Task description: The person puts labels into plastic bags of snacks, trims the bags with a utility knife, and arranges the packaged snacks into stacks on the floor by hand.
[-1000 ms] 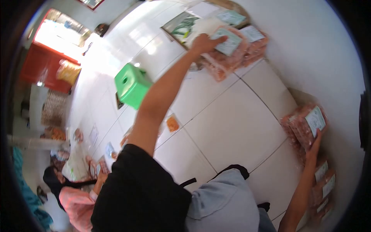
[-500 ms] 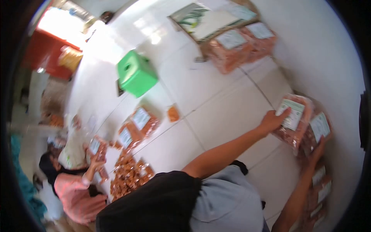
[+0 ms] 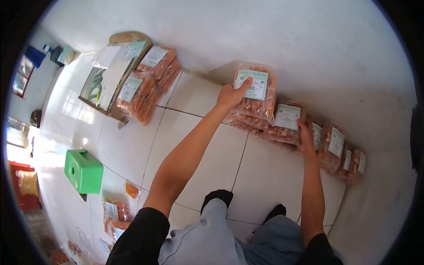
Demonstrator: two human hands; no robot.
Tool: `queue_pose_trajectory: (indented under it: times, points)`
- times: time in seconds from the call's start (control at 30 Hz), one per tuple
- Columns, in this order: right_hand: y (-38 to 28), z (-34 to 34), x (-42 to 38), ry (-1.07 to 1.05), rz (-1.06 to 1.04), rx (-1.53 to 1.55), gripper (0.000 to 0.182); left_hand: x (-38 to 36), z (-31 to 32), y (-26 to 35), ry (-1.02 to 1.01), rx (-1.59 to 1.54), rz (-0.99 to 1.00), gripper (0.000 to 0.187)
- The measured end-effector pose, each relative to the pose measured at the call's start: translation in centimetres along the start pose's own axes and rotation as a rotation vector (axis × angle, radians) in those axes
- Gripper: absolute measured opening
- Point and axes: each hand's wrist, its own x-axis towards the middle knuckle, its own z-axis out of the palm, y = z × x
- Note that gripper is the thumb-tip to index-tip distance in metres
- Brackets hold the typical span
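Observation:
My left hand point(image 3: 234, 95) grips a clear plastic packet of reddish-brown snacks point(image 3: 260, 104), its thumb over the white and green label and its other fingers hidden behind the edge. This packet rests tilted on top of other packets against the wall. Beside it, slightly lower, is a second labelled snack packet point(image 3: 287, 123). Around that one's right edge my right hand point(image 3: 305, 134) is closed, its fingertips near the label. Farther right, a row of similar packets point(image 3: 332, 145) leans along the wall's foot.
More stacked packets point(image 3: 150, 88) stand by a board-topped box point(image 3: 104, 84) at the upper left. A green plastic stool point(image 3: 86, 172) is on the white tile floor point(image 3: 198, 150). Near it lie a small orange bag point(image 3: 132, 190) and labelled packets point(image 3: 115, 210). My socked feet point(image 3: 216, 198) are below.
My view has turned right toward the wall, and the co-worker has left the picture. Both hands remain on their packets, which are now at the wall among the stacked row.

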Motion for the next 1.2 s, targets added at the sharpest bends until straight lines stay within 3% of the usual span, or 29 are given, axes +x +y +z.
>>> queue_pose_trajectory:
  times: [0.07,0.17,0.23,0.3,0.37,0.4,0.47,0.53,0.67,0.73,0.77,0.83,0.87,0.93,1.0,1.07,1.2]
  points:
    - [1.8,1.2,0.1,0.023,0.007,-0.041,0.057,1.3,1.4,-0.9,-0.026,0.084,0.002,0.083]
    - [3.5,1.7,0.2,-0.205,-0.042,-0.19,0.071,1.4,2.5,-1.9,-0.068,0.057,0.0,0.084]
    - [1.3,2.5,-1.8,-0.105,-0.08,-0.487,0.083,0.4,2.8,-1.2,0.013,0.247,0.013,0.09]
    - [-0.1,3.4,-3.6,-0.004,-0.003,-0.529,0.088,0.6,2.9,-1.4,0.041,0.397,0.015,0.092]
    - [0.0,3.8,-3.6,0.275,-0.299,-0.58,0.08,1.1,3.4,-1.7,0.081,0.543,0.021,0.094]
    - [-0.4,4.1,-4.1,0.279,-0.297,-0.58,0.08,1.2,3.8,-2.0,0.074,0.538,0.042,0.095]
    - [-2.4,4.6,-5.6,0.225,-0.55,-0.477,0.062,0.5,4.7,-1.4,0.066,0.53,0.065,0.095]
    - [-4.3,6.0,-6.7,0.153,-0.5,-0.478,0.061,-1.5,5.6,1.0,0.066,0.68,-0.039,0.088]
    - [-5.2,7.0,-6.7,0.053,-0.396,-0.628,0.061,-0.2,5.5,-0.9,-0.053,0.65,0.032,0.093]
    - [-5.1,6.7,-6.5,0.055,-0.399,-0.595,0.061,1.2,4.6,-3.0,0.222,0.568,0.262,0.101]
    - [-4.9,6.6,-6.4,0.048,-0.403,-0.558,0.061,1.8,3.8,-3.6,0.212,0.566,0.265,0.101]
    - [-4.5,6.5,-5.8,0.045,-0.397,-0.58,0.066,2.7,2.2,-3.9,0.094,0.439,-0.007,0.11]
    - [-4.2,6.4,-5.6,0.034,-0.395,-0.598,0.071,2.9,1.9,-4.2,0.08,0.437,-0.003,0.11]
    - [-3.5,6.9,-5.6,0.154,-0.412,-0.587,0.077,2.8,2.1,-4.6,-0.295,0.024,0.015,0.117]
    - [-3.1,6.0,-5.5,0.279,-0.428,-0.575,0.084,2.2,2.5,-4.6,-0.307,0.003,-0.003,0.12]
    - [-2.9,4.7,-5.8,0.212,-0.001,-0.519,0.096,2.8,2.3,-5.0,-0.336,-0.024,-0.054,0.126]
    - [1.5,2.2,-5.0,0.064,0.106,-0.196,0.104,2.2,2.1,-4.1,-0.369,-0.014,-0.132,0.129]
